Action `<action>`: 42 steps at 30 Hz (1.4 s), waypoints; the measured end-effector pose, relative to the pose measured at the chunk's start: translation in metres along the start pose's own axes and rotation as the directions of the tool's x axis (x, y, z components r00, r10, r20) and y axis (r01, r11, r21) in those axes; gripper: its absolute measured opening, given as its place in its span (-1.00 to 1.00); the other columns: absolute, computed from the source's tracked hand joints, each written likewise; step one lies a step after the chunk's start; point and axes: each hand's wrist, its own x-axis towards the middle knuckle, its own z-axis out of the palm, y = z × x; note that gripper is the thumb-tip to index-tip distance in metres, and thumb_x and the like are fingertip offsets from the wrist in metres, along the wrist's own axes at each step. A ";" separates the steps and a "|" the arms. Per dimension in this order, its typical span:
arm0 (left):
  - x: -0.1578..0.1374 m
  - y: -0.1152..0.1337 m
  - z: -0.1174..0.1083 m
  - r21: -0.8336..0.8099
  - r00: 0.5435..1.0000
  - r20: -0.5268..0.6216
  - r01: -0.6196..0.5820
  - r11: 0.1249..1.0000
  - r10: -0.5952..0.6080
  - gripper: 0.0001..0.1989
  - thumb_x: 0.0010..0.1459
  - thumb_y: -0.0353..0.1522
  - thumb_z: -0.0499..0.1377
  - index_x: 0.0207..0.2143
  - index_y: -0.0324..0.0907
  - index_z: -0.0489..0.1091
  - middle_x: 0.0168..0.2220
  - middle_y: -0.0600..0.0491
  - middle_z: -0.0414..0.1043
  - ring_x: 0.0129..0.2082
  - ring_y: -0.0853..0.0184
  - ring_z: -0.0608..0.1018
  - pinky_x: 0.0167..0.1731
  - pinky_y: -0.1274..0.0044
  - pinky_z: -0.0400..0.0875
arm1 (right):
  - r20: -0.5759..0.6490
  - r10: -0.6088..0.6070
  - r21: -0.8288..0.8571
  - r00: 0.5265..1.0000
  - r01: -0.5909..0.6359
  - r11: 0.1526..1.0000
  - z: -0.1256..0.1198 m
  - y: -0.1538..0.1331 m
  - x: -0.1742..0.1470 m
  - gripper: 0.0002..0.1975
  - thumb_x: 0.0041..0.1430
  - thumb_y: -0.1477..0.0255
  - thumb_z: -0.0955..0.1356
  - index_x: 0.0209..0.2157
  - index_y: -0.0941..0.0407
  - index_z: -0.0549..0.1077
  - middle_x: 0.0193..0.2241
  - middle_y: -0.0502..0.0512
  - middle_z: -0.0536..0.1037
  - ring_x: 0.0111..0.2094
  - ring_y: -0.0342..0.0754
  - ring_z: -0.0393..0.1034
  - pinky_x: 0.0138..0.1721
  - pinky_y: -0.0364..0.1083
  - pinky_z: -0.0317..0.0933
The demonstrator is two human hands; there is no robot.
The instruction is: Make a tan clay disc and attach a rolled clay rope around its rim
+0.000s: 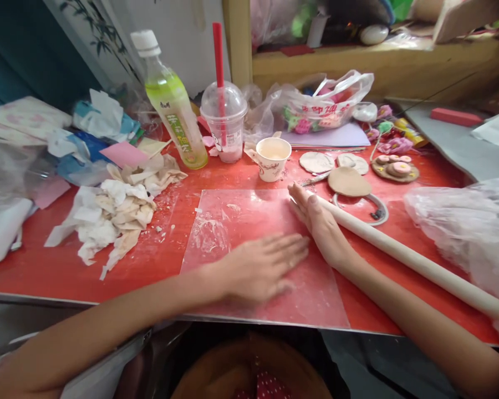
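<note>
A translucent plastic sheet (pixel 258 210), smeared with white residue, lies on the red tabletop in front of me. Over it my left hand (pixel 261 266) is spread flat, slightly blurred, with nothing in it. On its edge at the sheet's right side rests my right hand (pixel 326 230), fingers stretched out and also holding nothing. Close along its far side runs a long pale rolling pin (pixel 411 255), slanting down to the right. Beyond the pin is a round tan clay disc (pixel 349 182) on a roll of clear tape (pixel 380 208), partly hidden.
A paper cup (pixel 273 160) of cloudy liquid, a lidded plastic cup (pixel 228 127) with a red straw and a green drink bottle (pixel 177 116) stand behind the sheet. Crumpled tissues (pixel 112 208) lie left; a plastic bag (pixel 474 233) lies right. Pale clay pieces (pixel 317 162) sit farther back.
</note>
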 end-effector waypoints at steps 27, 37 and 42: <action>-0.005 -0.065 -0.027 -0.165 0.910 -0.014 0.406 0.899 -0.413 -0.37 0.32 -0.17 -0.39 0.28 -0.41 -0.13 0.33 -0.16 -0.20 0.33 0.25 -0.05 0.28 0.37 -0.09 | -0.025 0.004 0.029 1.000 -0.004 1.000 0.000 0.000 0.001 -0.42 0.29 0.03 0.05 0.23 0.00 0.12 0.27 0.01 0.11 0.28 -0.06 -0.04 0.28 0.05 -0.08; 0.002 -0.043 -0.010 0.016 0.950 0.035 0.311 0.950 -0.311 -0.38 0.31 -0.17 -0.22 0.29 -0.36 -0.17 0.34 -0.11 -0.30 0.34 0.28 -0.19 0.30 0.35 -0.25 | -0.003 0.000 0.003 1.000 0.000 1.000 -0.001 0.001 0.000 -0.41 0.28 0.01 0.04 0.23 -0.04 0.13 0.27 -0.02 0.11 0.28 -0.03 -0.04 0.27 0.06 -0.08; -0.008 -0.006 -0.038 -0.222 0.970 0.095 -0.199 0.955 0.224 -0.49 0.33 -0.21 -0.24 0.19 -0.22 0.19 0.27 0.06 0.07 0.31 0.43 0.00 0.31 0.54 -0.21 | -0.001 0.019 0.049 1.000 -0.019 0.999 -0.001 0.000 -0.001 -0.45 0.29 0.04 0.07 0.20 -0.03 0.19 0.26 -0.03 0.15 0.27 -0.07 -0.01 0.29 0.03 -0.10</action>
